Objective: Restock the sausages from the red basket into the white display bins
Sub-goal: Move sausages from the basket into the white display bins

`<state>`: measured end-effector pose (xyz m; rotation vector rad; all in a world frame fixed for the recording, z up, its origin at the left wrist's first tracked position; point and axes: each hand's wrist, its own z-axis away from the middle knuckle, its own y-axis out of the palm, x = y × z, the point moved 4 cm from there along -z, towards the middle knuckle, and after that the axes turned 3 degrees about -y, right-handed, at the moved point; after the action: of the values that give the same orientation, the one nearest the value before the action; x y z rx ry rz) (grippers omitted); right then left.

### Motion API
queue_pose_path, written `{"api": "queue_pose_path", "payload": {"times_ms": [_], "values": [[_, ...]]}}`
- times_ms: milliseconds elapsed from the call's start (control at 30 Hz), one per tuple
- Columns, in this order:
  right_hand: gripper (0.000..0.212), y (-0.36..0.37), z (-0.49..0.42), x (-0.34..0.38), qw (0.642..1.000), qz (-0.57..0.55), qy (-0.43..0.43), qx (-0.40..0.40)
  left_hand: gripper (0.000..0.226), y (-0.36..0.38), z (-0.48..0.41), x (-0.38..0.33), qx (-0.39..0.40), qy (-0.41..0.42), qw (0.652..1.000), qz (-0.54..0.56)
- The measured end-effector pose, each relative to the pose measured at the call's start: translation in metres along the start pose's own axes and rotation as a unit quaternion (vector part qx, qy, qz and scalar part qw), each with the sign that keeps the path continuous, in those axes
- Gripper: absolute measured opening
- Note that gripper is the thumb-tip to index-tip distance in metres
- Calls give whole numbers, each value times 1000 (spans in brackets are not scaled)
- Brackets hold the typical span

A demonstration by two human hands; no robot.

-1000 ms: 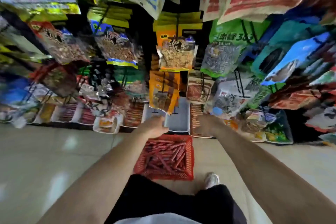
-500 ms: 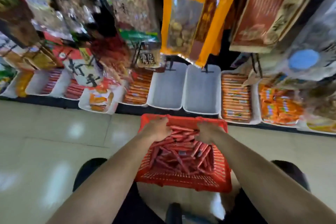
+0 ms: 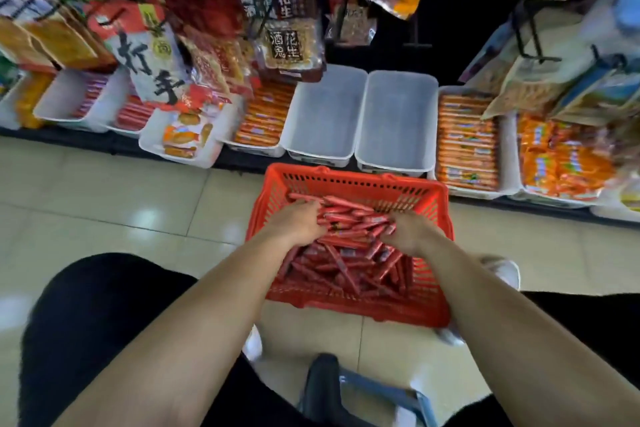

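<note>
**Floor** (image 3: 104,211): pale glossy tiles with soft spots of reflected light. A low dark shelf (image 3: 69,137) runs along the back and carries a row of bins.

**Red basket** (image 3: 353,178): slotted plastic. It stands on the floor just in front of the shelf, between the person's knees.

**Sausages** (image 3: 346,263): thin sticks in red wrappers, heaped loose and crosswise inside the red basket.

**Left hand** (image 3: 294,222): down in the basket at the left of the heap, fingers bent into the sausages. The fingertips are hidden, so I cannot tell whether it grips any.

**Right hand** (image 3: 412,230): at the right of the heap, also dug in, and its grip cannot be told either. The two hands are apart, with a bunch of sausages between them.

**Left white bin** (image 3: 322,114) and **right white bin** (image 3: 398,121): side by side directly behind the basket, their pale bottoms showing.

**Orange sticks** (image 3: 259,118): laid in rows in the bin to the left of that pair. The bin to the right holds more of the same.

**Orange packets** (image 3: 561,163): piled in the bin at the far right.

**Snack bags** (image 3: 284,42): hung above the shelf and overlapping the back ends of several bins. Most of the print is blurred.

**Partly seen**:
- Black trousers (image 3: 97,305) at both lower corners.
- A white shoe (image 3: 502,269) half behind the right forearm.
- A dark and blue object (image 3: 363,392), cut off at the bottom edge and not identifiable.
</note>
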<state>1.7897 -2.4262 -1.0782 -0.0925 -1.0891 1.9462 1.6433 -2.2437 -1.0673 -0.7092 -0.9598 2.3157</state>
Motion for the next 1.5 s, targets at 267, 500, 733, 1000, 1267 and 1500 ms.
{"api": "queue_pose_path", "payload": {"times_ms": [267, 500, 733, 1000, 1267, 1500], "values": [[86, 51, -110, -54, 996, 77, -9, 53, 86, 82, -94, 18, 53, 3, 997, -52], [122, 92, -184, -88, 985, 118, -40, 121, 89, 119, -158, 8, -22, 115, 983, -144], [117, 99, -187, -91, 963, 234, -80, 103, 96, 135, -170, 2, -16, 65, 980, -186], [84, 109, -158, -83, 966, 242, -72, 62, 75, 125, -160, 22, -2, 20, 999, -40], [67, 111, -142, -69, 997, 66, -49, -4, 66, 124, -145, 53, 23, -37, 990, 135], [67, 102, -160, -42, 995, 23, -93, 17, 64, 110, -142, 75, 34, -41, 988, 146]]}}
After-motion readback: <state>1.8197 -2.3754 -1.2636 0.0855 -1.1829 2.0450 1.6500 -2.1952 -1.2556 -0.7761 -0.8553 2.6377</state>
